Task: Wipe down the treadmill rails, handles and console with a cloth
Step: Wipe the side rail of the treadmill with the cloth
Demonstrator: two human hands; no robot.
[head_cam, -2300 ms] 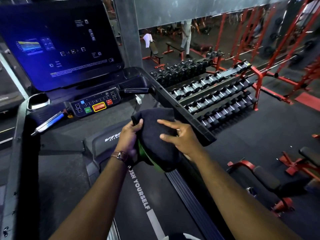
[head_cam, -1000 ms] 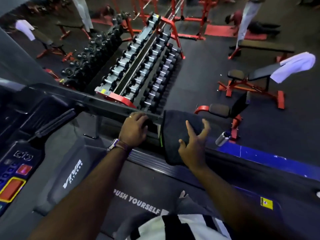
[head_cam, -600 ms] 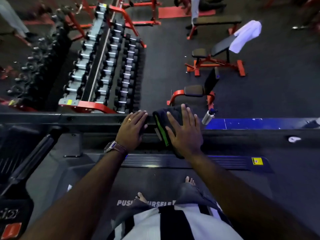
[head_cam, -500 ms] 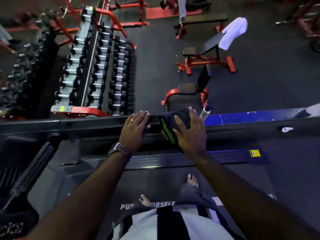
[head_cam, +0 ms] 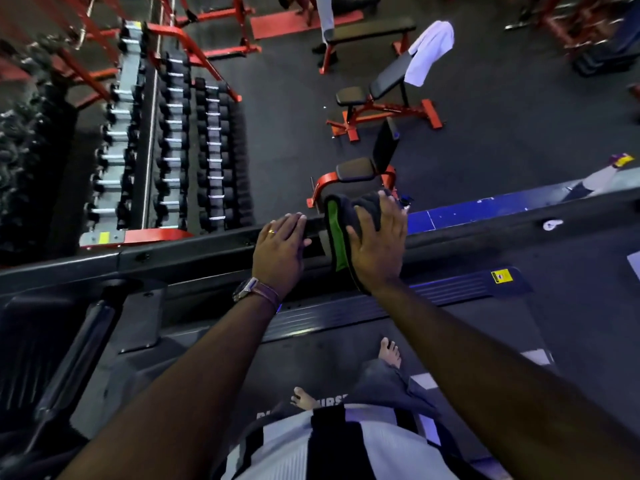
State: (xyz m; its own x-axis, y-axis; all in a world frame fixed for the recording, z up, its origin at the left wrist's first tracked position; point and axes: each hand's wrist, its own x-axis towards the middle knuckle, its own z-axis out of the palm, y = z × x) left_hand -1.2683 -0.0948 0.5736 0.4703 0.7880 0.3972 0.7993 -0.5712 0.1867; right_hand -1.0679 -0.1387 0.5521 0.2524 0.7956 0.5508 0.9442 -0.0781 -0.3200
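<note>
A dark cloth with a green edge [head_cam: 341, 230] is draped over the treadmill's black side rail [head_cam: 173, 256], which runs left to right across the middle of the view. My right hand [head_cam: 379, 245] lies flat on the cloth, fingers spread, pressing it onto the rail. My left hand [head_cam: 280, 252] rests palm down on the bare rail just left of the cloth, wearing a ring and a wristwatch. The console is out of view; a black front handle [head_cam: 79, 355] shows at lower left.
The treadmill belt [head_cam: 332, 368] and my bare feet [head_cam: 389, 351] are below. Beyond the rail stand a dumbbell rack [head_cam: 173, 143], red benches [head_cam: 377, 109], a white towel [head_cam: 427, 51] on one bench and a bottle [head_cam: 405, 201] on the floor. A person's legs [head_cam: 323, 15] are at the top.
The view swung from the console to looking down over the side rail. The cloth went onto the rail, my right hand flattened on it, and my left hand settled on the rail beside it.
</note>
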